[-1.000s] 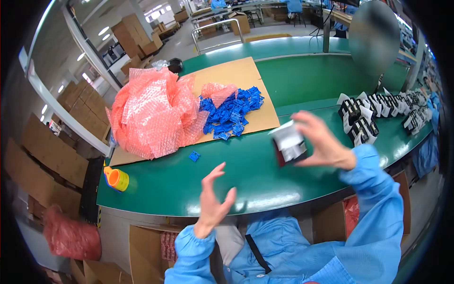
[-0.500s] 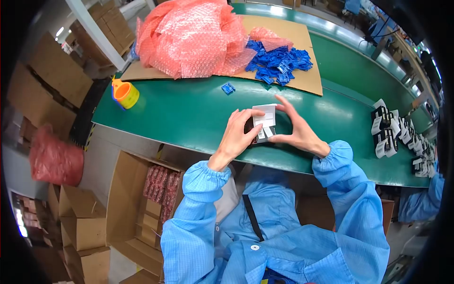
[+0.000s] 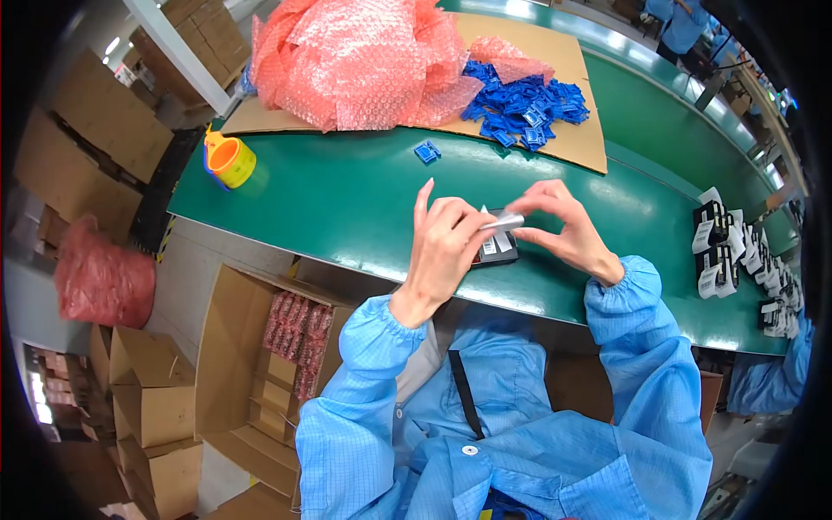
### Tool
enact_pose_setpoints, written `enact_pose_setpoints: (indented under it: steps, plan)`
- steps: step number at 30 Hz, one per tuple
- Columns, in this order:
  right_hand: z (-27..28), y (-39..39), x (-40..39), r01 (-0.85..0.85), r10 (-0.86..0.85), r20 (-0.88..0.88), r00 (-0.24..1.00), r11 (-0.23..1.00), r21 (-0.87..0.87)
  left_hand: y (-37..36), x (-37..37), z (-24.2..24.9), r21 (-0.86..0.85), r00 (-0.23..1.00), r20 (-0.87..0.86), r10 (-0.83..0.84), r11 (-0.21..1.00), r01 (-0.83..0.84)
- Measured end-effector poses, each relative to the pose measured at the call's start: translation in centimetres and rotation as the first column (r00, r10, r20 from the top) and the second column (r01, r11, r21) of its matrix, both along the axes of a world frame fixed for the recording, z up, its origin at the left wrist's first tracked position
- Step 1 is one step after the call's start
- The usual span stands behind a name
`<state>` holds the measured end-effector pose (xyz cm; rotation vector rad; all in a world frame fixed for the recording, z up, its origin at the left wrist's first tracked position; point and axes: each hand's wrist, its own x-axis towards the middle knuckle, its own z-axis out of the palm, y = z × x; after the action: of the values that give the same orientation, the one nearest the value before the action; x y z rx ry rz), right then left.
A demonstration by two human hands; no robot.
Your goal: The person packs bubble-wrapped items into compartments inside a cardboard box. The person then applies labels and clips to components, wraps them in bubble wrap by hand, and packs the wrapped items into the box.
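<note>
Near the front edge of the green table, a small black device (image 3: pixel 498 250) with a white label lies between my hands. A white paper piece (image 3: pixel 504 223), seen almost edge-on, is above it. My left hand (image 3: pixel 440 247) pinches the paper's left end, index finger raised. At the paper's right end is my right hand (image 3: pixel 565 227), its fingers curled and partly blurred; whether they grip the paper is unclear. One blue plastic part (image 3: pixel 427 152) lies on the table beyond my hands.
Pink bubble wrap (image 3: pixel 360 65) and a pile of blue parts (image 3: pixel 524 104) rest on cardboard (image 3: pixel 572 74). Nested yellow and orange cups (image 3: pixel 232 163) stand at left. Black devices with white papers (image 3: pixel 715 247) line the right. An open carton (image 3: pixel 227 364) is below the table.
The white paper has tilted from facing the camera to nearly edge-on. My right hand's fingers have curled in toward it, uncovering more of the black device. The view has shifted slightly.
</note>
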<state>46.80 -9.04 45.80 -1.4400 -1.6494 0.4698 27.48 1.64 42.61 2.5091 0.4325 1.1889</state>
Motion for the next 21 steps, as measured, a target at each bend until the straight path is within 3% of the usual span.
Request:
enact_pose_setpoints:
  steps: [2, 3, 5, 7, 9, 15, 17, 19, 21]
  plan:
    - [-0.9, -0.1, 0.4, 0.004, -0.046, 0.286, 0.957, 0.989, 0.145, -0.6, 0.1, 0.3, -0.02, 1.0, -0.002, 0.013, 1.0, -0.013]
    - [-1.3, 0.0, 0.4, -0.004, -0.055, 0.286, 0.957, 0.979, 0.203, -0.8, 0.0, 0.3, -0.037, 1.0, 0.004, 0.022, 0.999, -0.022]
    - [-1.6, 0.3, 0.2, -0.027, -0.015, 0.239, 0.971, 0.985, 0.173, -1.3, -0.3, 0.2, -0.051, 0.998, -0.06, 0.017, 0.999, -0.02]
    - [-1.9, 0.5, 0.2, -0.046, 0.017, 0.196, 0.981, 0.988, 0.146, -3.0, -0.1, 0.3, -0.189, 0.981, -0.083, 0.174, 0.964, -0.187]
    - [-2.5, 0.7, -0.2, -0.053, 0.038, 0.218, 0.975, 0.997, 0.062, -4.5, 0.2, -0.3, -0.185, 0.966, -0.157, 0.203, 0.955, -0.231]
    - [-3.5, 1.4, -0.6, -0.016, -0.018, 0.2, 0.98, 0.986, 0.165, -5.3, 2.3, -0.9, -0.244, 0.939, -0.137, 0.315, 0.908, -0.341]
    - [-3.6, 1.4, -0.5, -0.011, 0.012, -0.04, 0.999, 0.999, 0.042, -5.1, 2.2, -0.8, -0.27, 0.946, -0.14, 0.292, 0.908, -0.32]
    - [-3.3, 1.6, -0.2, -0.069, 0.067, -0.079, 0.995, 0.997, -0.023, -4.8, 1.8, -0.9, -0.296, 0.954, -0.149, 0.259, 0.909, -0.293]
    - [-2.2, 1.8, 0.2, -0.176, 0.16, -0.126, 0.979, 0.975, -0.138, -4.2, 1.2, -1.3, -0.352, 0.986, -0.09, 0.142, 0.921, -0.165]
